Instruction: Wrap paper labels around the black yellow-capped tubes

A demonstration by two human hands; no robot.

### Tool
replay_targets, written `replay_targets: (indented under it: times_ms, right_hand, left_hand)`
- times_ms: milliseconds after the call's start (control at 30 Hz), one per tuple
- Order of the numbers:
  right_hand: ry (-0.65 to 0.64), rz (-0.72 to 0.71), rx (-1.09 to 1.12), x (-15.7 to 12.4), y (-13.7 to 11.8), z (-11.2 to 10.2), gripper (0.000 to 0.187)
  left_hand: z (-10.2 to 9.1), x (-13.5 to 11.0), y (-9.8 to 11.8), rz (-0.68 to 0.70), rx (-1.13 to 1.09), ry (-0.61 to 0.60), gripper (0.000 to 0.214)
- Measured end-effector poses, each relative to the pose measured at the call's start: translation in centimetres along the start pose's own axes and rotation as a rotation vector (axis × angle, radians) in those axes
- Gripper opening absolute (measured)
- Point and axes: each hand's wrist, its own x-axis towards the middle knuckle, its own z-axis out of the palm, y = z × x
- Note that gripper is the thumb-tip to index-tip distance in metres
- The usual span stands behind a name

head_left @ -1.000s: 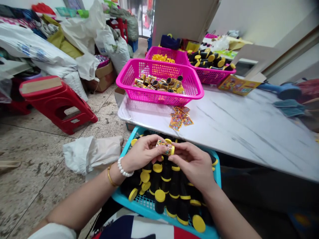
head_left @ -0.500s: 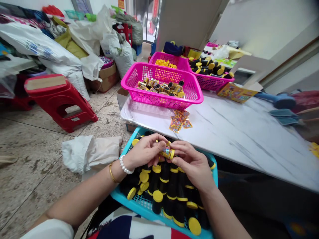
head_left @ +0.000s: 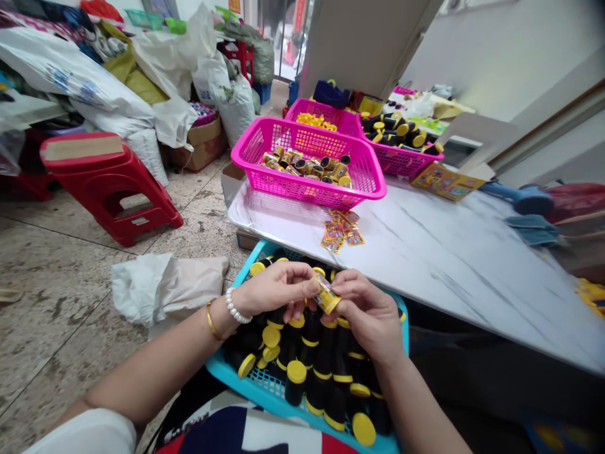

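Note:
My left hand (head_left: pixel 288 287), with a pearl bracelet and a gold bangle at the wrist, pinches one end of a small black-and-yellow bottle (head_left: pixel 327 297) that carries a printed yellow wrapper. At the bottle's other end, the fingers and thumb of my right hand (head_left: pixel 366 315) are closed on it. It is tilted, and its far side is hidden by the fingers. Below both hands a turquoise basket (head_left: pixel 246 388) sits on my lap. Many black bottles with yellow caps (head_left: pixel 296 372) fill it. Small printed labels (head_left: pixel 341 230) lie in a loose pile on the table just beyond.
On the marble-patterned table (head_left: pixel 454 252) stands a pink basket (head_left: pixel 307 188) of wrapped bottles. Behind it are a pink basket of yellow pieces (head_left: pixel 316 121) and one of black bottles (head_left: pixel 392 132). A red stool (head_left: pixel 113 183) and a white bag (head_left: pixel 165 290) are on the floor at left.
The small bottle has turned between my fingers and now tilts more steeply, showing more of its yellow side. Both hands still hold it. The view has shifted slightly.

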Motion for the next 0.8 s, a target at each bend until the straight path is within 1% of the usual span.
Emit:
replay_targets:
  times_ms: [100, 200, 267, 300, 367, 400, 433, 467, 533, 567, 633, 667, 733, 800]
  right_hand:
    - [-0.017, -0.059, -0.097, 0.2, -0.2, 0.1, 0.017]
    - [0.019, -0.099, -0.104, 0.1, -0.3, 0.2, 0.017]
    - [0.006, -0.094, -0.139, 0.0, -0.3, 0.2, 0.018]
    - [-0.013, -0.084, -0.17, 0.0, -0.4, 0.2, 0.023]
    - [-0.069, -0.053, -0.271, -0.1, -0.6, 0.4, 0.044]
    - [-0.094, -0.042, -0.35, -0.2, -0.9, 0.6, 0.054]
    - [-0.108, -0.043, -0.443, -0.2, -1.2, 0.8, 0.059]
    - [-0.113, -0.057, -0.543, -0.3, -1.6, 1.0, 0.056]
    - [-0.109, -0.105, -0.724, -0.2, -2.6, 1.2, 0.04]
    - [-0.103, -0.12, -0.779, 0.0, -3.2, 1.1, 0.034]
    - [-0.068, -0.13, -0.847, 1.2, -4.6, 0.7, 0.029]
    - [-0.033, -0.131, -0.876, 2.3, -5.3, 0.4, 0.027]
    - [0.077, -0.161, -0.913, 5.5, -6.6, -0.5, 0.027]
    - [0.186, -0.247, -0.906, 9.3, -7.5, -1.5, 0.035]
  left_hand:
    - [-0.2, 0.1, -0.2, -0.018, -0.028, 0.027, 0.04]
    - [-0.4, 0.2, -0.3, -0.035, -0.085, 0.0, 0.043]
    - [-0.5, 0.2, -0.4, -0.043, -0.084, -0.013, 0.042]
    - [-0.5, 0.2, -0.4, -0.043, -0.077, -0.009, 0.041]
    - [-0.5, 0.2, -0.4, -0.037, -0.071, 0.013, 0.04]
    - [-0.4, 0.1, -0.5, -0.035, -0.066, 0.024, 0.041]
    - [-0.3, 0.0, -0.5, -0.034, -0.056, 0.035, 0.041]
    - [-0.3, -0.1, -0.6, -0.035, -0.043, 0.044, 0.042]
    - [-0.1, -0.4, -0.8, -0.024, -0.014, 0.075, 0.046]
    - [-0.1, -0.6, -0.9, -0.005, -0.001, 0.109, 0.047]
    - [-0.2, -1.1, -0.8, 0.055, 0.027, 0.209, 0.047]
    - [-0.4, -1.3, -0.7, 0.082, 0.048, 0.263, 0.044]
    - [-0.7, -1.8, -0.5, 0.114, 0.101, 0.346, 0.038]
    - [-1.0, -2.2, -0.2, 0.115, 0.155, 0.397, 0.034]
